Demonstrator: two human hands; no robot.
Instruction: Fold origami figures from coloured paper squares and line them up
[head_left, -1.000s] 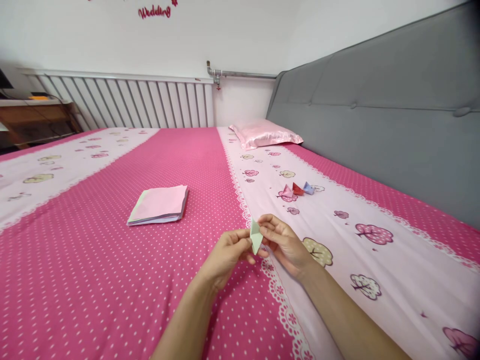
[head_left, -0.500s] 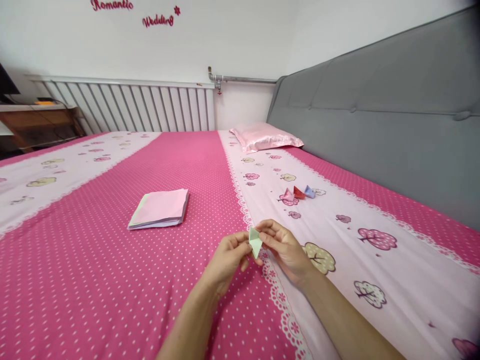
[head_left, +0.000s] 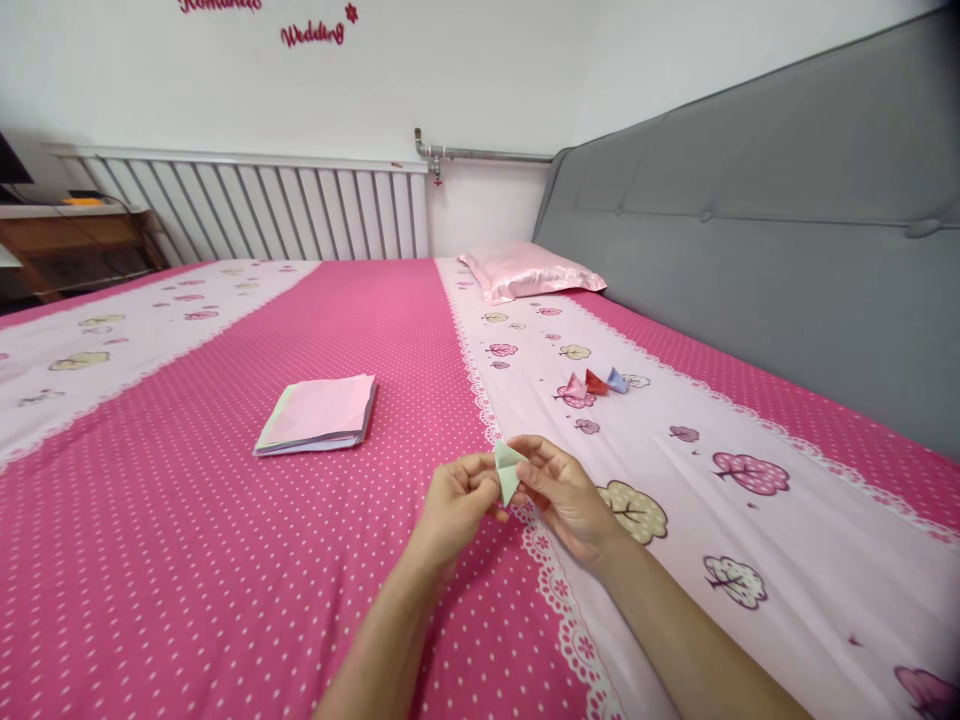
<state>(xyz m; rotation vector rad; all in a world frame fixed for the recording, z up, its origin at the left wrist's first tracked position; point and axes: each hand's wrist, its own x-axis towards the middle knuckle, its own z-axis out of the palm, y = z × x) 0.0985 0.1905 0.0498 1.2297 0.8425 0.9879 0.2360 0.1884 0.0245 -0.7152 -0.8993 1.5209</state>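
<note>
A small folded piece of pale green paper (head_left: 508, 468) is held above the bed between both hands. My left hand (head_left: 459, 505) pinches its left side between thumb and fingers. From the right, my right hand (head_left: 561, 490) grips the other side, its thumb on the near face and fingers behind. The paper shows pointed corners and a crease across its middle. Farther off on the bedspread sit three little folded paper pieces: a pink one (head_left: 576, 387), a red one (head_left: 596, 383) and a blue one (head_left: 617, 380).
A stack of square paper sheets (head_left: 319, 412), pink on top, lies left of my hands on the pink dotted bedspread (head_left: 187, 560). At the back are a pink pillow (head_left: 529, 270) and a white radiator (head_left: 262, 205). A grey padded headboard (head_left: 750, 190) rises on the right.
The green paper has turned slightly in my fingers, so its upper flap now spreads wider toward the right. Both hands have shifted a little up and left. The other folded pieces stay put.
</note>
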